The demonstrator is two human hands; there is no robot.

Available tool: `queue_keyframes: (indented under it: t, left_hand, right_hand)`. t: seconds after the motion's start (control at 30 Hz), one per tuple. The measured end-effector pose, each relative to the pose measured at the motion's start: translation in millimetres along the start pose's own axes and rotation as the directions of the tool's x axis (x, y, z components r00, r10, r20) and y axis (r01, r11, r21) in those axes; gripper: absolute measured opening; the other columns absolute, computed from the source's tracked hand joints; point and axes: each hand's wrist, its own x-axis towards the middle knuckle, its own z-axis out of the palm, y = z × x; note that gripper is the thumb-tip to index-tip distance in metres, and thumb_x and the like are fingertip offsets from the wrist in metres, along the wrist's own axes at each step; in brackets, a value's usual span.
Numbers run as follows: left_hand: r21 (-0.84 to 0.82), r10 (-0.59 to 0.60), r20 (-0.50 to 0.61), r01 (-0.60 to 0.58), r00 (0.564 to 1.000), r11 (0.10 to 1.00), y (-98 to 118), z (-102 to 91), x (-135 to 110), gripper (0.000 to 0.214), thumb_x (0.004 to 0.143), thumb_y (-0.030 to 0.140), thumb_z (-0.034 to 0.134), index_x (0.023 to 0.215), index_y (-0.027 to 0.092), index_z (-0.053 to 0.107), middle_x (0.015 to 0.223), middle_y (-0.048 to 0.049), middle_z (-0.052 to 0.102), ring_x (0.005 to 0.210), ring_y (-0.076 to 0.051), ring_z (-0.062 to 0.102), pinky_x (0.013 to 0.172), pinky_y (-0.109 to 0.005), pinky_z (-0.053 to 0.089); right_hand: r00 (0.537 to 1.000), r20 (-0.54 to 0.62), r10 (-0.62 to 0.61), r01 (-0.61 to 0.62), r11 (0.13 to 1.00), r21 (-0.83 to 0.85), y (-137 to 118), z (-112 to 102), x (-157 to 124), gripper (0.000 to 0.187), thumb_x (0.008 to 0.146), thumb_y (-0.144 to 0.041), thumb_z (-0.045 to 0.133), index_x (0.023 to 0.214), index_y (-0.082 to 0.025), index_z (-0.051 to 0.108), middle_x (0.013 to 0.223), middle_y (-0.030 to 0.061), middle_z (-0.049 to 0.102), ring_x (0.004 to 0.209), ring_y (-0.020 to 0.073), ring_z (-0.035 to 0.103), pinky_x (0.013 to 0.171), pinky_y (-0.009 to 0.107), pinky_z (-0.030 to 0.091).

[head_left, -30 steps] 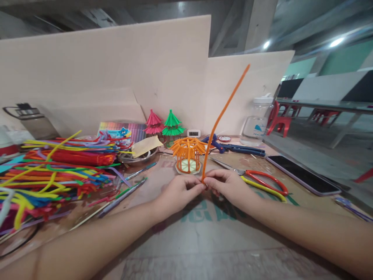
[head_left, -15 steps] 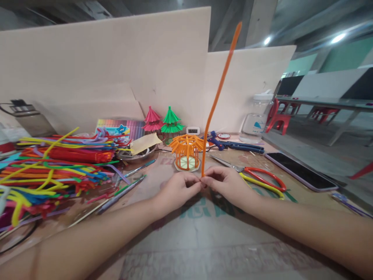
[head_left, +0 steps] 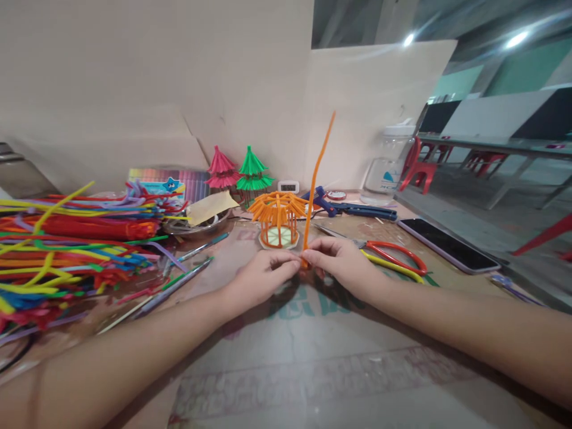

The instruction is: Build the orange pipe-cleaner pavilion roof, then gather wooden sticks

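From the head camera, our only view, we look down on two bare hands meeting over a sheet-covered worktop (head_left: 250, 369), a single orange fuzzy stem (head_left: 315, 170) rising between them. In our judgement, the step in hand is close work on the stem's lower end, perhaps a bend or a twist; the fingers hide too much for us to say which. As we read it, the next move calls for a steady pinch at the foot while the other hand works the short end, with the tall length left free. The right hand (head_left: 342, 265) has its thumb and forefinger clamped on the stem near its foot. The left hand (head_left: 263, 277) has its thumb and fingertips drawn together just beside it, on the left; whether they grip the stem's very tip, we cannot tell. The stem stands nearly upright, leaning a little right towards its top, with most of its length above the fingertips. Beyond the hands, apart from the fingers, we see an orange pavilion model (head_left: 272, 208); a pink model (head_left: 220, 171) and a green model (head_left: 251, 170) stand farther back. A heap of coloured stems (head_left: 89, 227) spreads at left, while scissors (head_left: 374, 245) lie partly behind the right hand, near a phone (head_left: 449, 245).
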Motion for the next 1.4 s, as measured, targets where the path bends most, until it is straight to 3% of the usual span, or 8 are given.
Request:
queue_keyframes:
  t: [0.13,0.27,0.33,0.53,0.8,1.13,1.4]
  left_hand:
    - [-0.007,-0.009,-0.028,0.009,1.000,1.000,0.0,1.3,0.8,0.021,0.085,0.032,0.062,0.083,0.020,0.080,0.086,-0.0048,0.079,0.081,-0.019,0.069,0.079,-0.031,0.055]
    - [-0.006,-0.019,-0.005,0.019,1.000,1.000,0.0,4.7,-0.1,0.019,0.087,0.033,0.065,0.087,0.020,0.079,0.085,-0.0036,0.079,0.076,-0.018,0.068,0.072,-0.029,0.052]
    - [0.032,0.024,-0.013,-0.024,1.000,0.999,0.3,5.1,-1.3,0.018,0.089,0.034,0.068,0.088,0.020,0.080,0.087,-0.0029,0.079,0.079,-0.018,0.069,0.076,-0.029,0.052]
    - [0.362,0.202,-0.128,-0.143,0.971,0.921,-1.0,3.9,-4.2,0.016,0.089,0.031,0.078,0.079,0.021,0.071,0.080,-0.0011,0.073,0.083,-0.019,0.065,0.082,-0.032,0.046]
    - [0.488,0.328,-0.161,-0.214,0.931,0.846,-4.9,4.4,-4.5,0.022,0.087,0.022,0.082,0.083,0.021,0.060,0.082,0.0018,0.068,0.079,-0.019,0.062,0.077,-0.031,0.044]
    - [0.514,0.401,-0.142,-0.279,0.905,0.811,-9.7,5.4,-5.8,0.022,0.088,0.019,0.080,0.084,0.021,0.058,0.083,0.0014,0.068,0.079,-0.019,0.062,0.077,-0.031,0.044]
    - [0.469,0.368,-0.190,-0.245,0.910,0.849,-7.7,5.5,-6.8,0.016,0.089,0.022,0.074,0.083,0.020,0.060,0.083,-0.0003,0.068,0.080,-0.020,0.061,0.078,-0.033,0.044]
  right_hand:
    - [1.000,-0.010,-0.001,0.001,1.000,0.019,-0.7,-0.9,-0.3,0.027,0.075,-0.045,0.082,0.077,-0.021,0.071,0.070,-0.0018,0.067,0.056,0.0100,0.053,0.056,0.025,0.046]
    - [1.000,-0.012,-0.017,0.017,0.999,0.028,-1.9,-0.6,-1.1,0.025,0.077,-0.042,0.081,0.077,-0.020,0.071,0.069,-0.0027,0.065,0.056,0.0096,0.053,0.055,0.024,0.045]
    - [1.000,-0.007,-0.010,0.011,0.999,0.031,-2.6,0.0,-1.5,0.025,0.077,-0.043,0.081,0.078,-0.020,0.070,0.067,-0.0032,0.063,0.055,0.0096,0.053,0.054,0.024,0.045]
    - [1.000,0.012,0.017,-0.017,1.000,0.012,-4.8,2.2,-4.3,0.032,0.076,-0.049,0.081,0.077,-0.021,0.066,0.059,-0.0053,0.056,0.053,0.0101,0.050,0.051,0.025,0.040]
    - [0.998,0.057,0.035,-0.036,0.999,0.023,-3.8,2.3,-5.4,0.039,0.076,-0.055,0.081,0.080,-0.020,0.066,0.057,-0.0057,0.056,0.051,0.0094,0.048,0.049,0.024,0.037]
    - [0.998,0.052,0.022,-0.022,1.000,-0.011,-2.4,1.4,-6.1,0.044,0.076,-0.059,0.084,0.082,-0.019,0.066,0.060,-0.0047,0.059,0.053,0.0102,0.051,0.050,0.024,0.040]
    - [0.998,0.066,0.004,-0.003,1.000,-0.013,-4.0,1.9,-5.0,0.034,0.078,-0.050,0.081,0.080,-0.020,0.065,0.060,-0.0056,0.058,0.052,0.0097,0.051,0.051,0.024,0.041]
